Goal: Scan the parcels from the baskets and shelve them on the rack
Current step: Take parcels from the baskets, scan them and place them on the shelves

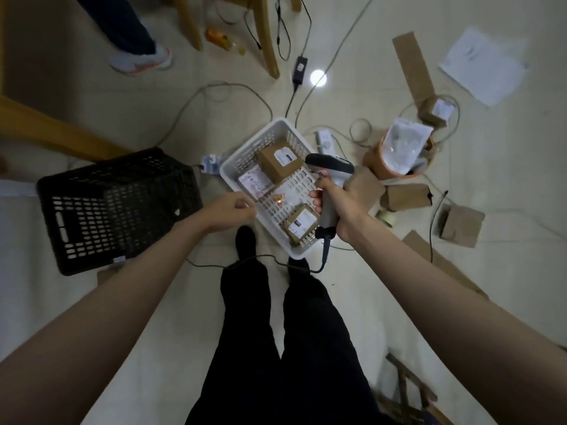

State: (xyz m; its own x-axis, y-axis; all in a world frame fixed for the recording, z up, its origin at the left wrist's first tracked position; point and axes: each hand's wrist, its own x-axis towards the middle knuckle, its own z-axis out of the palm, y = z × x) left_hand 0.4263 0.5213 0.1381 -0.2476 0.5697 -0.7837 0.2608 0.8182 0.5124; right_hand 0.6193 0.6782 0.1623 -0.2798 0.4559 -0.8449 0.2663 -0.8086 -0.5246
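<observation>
A white basket (233, 163) stands on the floor ahead of my feet. In it lie a brown box parcel (277, 163) at the back, a flat pale pouch (255, 182) on the left and a small brown parcel (300, 224) at the near end. My right hand (337, 204) grips a grey barcode scanner (329, 176) over the basket's right side, its head pointing left across the parcels. My left hand (228, 211) hovers at the basket's left rim, fingers loosely curled, holding nothing. A black basket (116, 207) stands to the left, with no parcels visible inside.
An orange bin (380, 167) with a clear bag stands to the right, with brown parcels and cardboard scraps around it. Cables and a power adapter (299, 69) cross the floor. Wooden chair legs (267, 41) and another person's shoe (141, 61) are at the back.
</observation>
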